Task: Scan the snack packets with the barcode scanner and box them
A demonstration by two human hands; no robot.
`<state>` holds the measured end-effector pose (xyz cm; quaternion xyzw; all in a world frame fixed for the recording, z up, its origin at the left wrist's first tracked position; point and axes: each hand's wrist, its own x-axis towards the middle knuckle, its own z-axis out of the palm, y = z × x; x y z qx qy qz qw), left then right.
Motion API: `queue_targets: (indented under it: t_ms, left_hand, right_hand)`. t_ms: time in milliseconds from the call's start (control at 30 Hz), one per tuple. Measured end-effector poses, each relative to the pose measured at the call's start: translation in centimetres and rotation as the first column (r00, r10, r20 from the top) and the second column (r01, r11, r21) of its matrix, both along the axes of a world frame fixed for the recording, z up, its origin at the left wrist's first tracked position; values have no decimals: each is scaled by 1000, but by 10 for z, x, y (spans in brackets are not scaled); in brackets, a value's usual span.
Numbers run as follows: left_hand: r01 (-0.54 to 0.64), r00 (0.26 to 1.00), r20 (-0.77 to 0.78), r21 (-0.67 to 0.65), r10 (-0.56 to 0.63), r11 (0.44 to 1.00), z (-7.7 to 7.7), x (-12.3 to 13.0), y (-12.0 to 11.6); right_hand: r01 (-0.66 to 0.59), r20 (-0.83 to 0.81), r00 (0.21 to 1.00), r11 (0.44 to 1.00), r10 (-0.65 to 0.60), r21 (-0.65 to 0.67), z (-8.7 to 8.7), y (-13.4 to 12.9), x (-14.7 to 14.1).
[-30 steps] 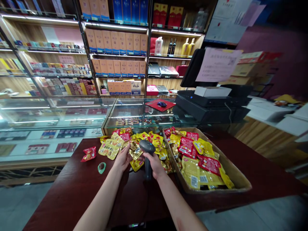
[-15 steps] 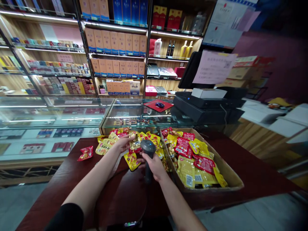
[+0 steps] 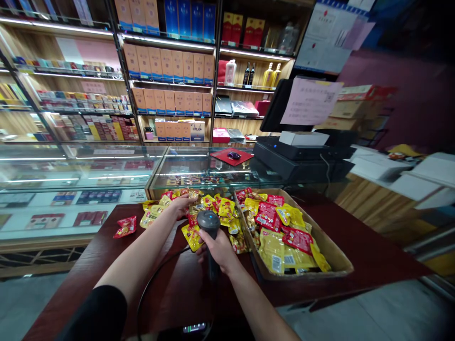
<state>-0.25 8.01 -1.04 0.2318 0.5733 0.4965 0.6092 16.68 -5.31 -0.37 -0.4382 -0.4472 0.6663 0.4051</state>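
Observation:
My right hand (image 3: 217, 248) is wrapped round the handle of a dark barcode scanner (image 3: 208, 221), held upright over the dark red table. My left hand (image 3: 183, 204) reaches to the pile of small snack packets (image 3: 226, 207); its fingertips touch packets at the pile's back left, and whether they grip one is hard to make out. A yellow packet (image 3: 192, 237) lies just left of the scanner. Right of the pile, a cardboard tray (image 3: 336, 258) holds red and yellow packets. One red packet (image 3: 125, 227) lies apart at the left.
Behind the table (image 3: 377, 251) stands a glass display counter (image 3: 181, 166) with a mouse (image 3: 233, 155) on a red mat. A monitor (image 3: 279, 106) and dark register (image 3: 302, 163) stand at the back right. A black cable curves across the table's front.
The scanner and my right hand have shifted slightly left and down. My left hand is a little further left. The cable now shows in a wide curve on the table.

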Motion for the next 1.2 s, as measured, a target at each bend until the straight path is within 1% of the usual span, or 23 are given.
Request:
queue_targets:
  t_ms: [133, 367, 500, 667, 833, 900, 1000, 1100, 1200]
  left_hand:
    - [-22, 999, -25, -15, 21, 1000, -1, 0, -1]
    - [-28, 998, -60, -25, 27, 999, 8, 7, -4]
    - [-33, 997, -67, -27, 31, 999, 9, 11, -5]
    - [60, 994, -87, -4, -60, 998, 4, 8, -2]
    - [179, 981, -79, 51, -175, 983, -3, 4, 3]
    - [198, 978, -86, 64, -192, 978, -5, 3, 5]
    - [200, 977, -86, 67, -194, 977, -7, 1, 6]
    - [190, 980, -72, 61, -186, 980, -5, 1, 5]
    - [136, 989, -64, 53, -133, 989, 0, 4, 0]
  right_hand:
    - [-1, 11, 1000, 1000, 1, 13, 0, -1, 0]
    - [-7, 56, 998, 999, 4, 54, 1, -1, 1]
    - [9, 73, 997, 999, -12, 47, 2, -2, 2]
    - [8, 61, 998, 998, -12, 58, 1, -1, 4]
    - [1, 49, 999, 999, -3, 45, 1, -1, 5]
    - [-1, 49, 999, 999, -1, 45, 2, -1, 6]
    - [-5, 45, 999, 999, 3, 44, 2, -1, 6]
    - [-3, 39, 999, 999, 1, 47, 3, -1, 7]
    - [10, 38, 999, 999, -12, 40, 3, -1, 7]
